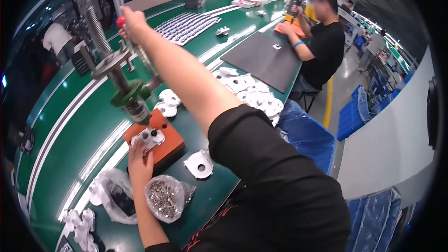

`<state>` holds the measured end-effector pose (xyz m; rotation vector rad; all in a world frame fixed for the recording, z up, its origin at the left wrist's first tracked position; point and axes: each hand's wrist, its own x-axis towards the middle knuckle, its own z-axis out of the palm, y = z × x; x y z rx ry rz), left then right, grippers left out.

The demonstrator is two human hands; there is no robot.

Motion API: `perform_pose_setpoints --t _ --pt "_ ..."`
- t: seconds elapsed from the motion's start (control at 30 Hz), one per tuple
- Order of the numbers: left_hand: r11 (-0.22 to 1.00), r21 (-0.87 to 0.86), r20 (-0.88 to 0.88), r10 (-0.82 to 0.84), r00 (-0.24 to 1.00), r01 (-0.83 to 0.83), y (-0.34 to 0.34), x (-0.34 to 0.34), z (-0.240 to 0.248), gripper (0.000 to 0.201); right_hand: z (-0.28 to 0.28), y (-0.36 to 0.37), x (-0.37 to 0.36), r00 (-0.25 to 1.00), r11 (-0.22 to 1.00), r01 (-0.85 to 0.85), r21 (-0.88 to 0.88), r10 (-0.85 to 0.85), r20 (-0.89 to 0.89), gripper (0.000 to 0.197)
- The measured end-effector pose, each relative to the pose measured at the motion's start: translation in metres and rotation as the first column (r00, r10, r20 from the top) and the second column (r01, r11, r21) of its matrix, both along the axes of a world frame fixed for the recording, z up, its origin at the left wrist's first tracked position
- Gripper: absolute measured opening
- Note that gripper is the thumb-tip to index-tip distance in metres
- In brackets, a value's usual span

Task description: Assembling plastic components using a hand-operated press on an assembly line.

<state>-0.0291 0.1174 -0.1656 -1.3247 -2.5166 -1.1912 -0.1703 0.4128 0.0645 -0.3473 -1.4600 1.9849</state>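
bag of screws (164, 198) closest, then left hand (140, 161) touching a white part (151, 141) on the orange block (173, 141) under the press (130, 94), can't tell if its fingers grip. farther up, right hand (135, 22) has fingers clamped round a red knob (121, 21).

This is a factory assembly floor, as shown by the long green worktop (107, 116) carrying a lever press (135, 105), heaped white parts (259, 98) and a bag of small metal pieces (164, 198), a co-worker (326, 42) seated at another station, plastic-lined blue bins (310, 135), and a yellow line (329, 102) marked along the walkway.
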Motion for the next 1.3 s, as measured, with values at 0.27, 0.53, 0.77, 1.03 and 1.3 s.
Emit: perform_pose_setpoints --t 0.27,0.53,0.77,1.03,1.3 --pt "0.999 -0.034 -0.035 -0.012 0.999 0.011 -0.005 0.001 0.002 0.027 0.047 -0.003 0.160 0.075 0.076 -0.983 0.165 0.997 -0.014 0.073" --pt "0.995 -0.099 0.081 -0.007 0.997 0.015 0.001 0.002 0.014 0.037 -0.089 -0.106 0.284 0.828 -0.409 -0.526 0.745 -0.046 0.559 0.019" --pt "0.999 -0.041 0.062 0.012 0.998 -0.010 0.009 -0.023 0.026 0.047 -0.047 -0.093 0.280 0.658 0.103 -0.702 0.705 0.473 0.586 0.037" --pt "0.984 -0.099 -0.086 -0.154 0.984 0.146 0.035 -0.041 0.012 0.038 -0.008 -0.026 0.152 0.845 0.893 -0.437 0.107 0.448 -0.292 0.046" --pt "0.947 -0.317 -0.074 -0.081 0.994 0.054 0.032 -0.020 0.076 0.048 -0.052 -0.031 0.146 0.974 0.900 -0.193 0.391 0.126 0.189 0.046"
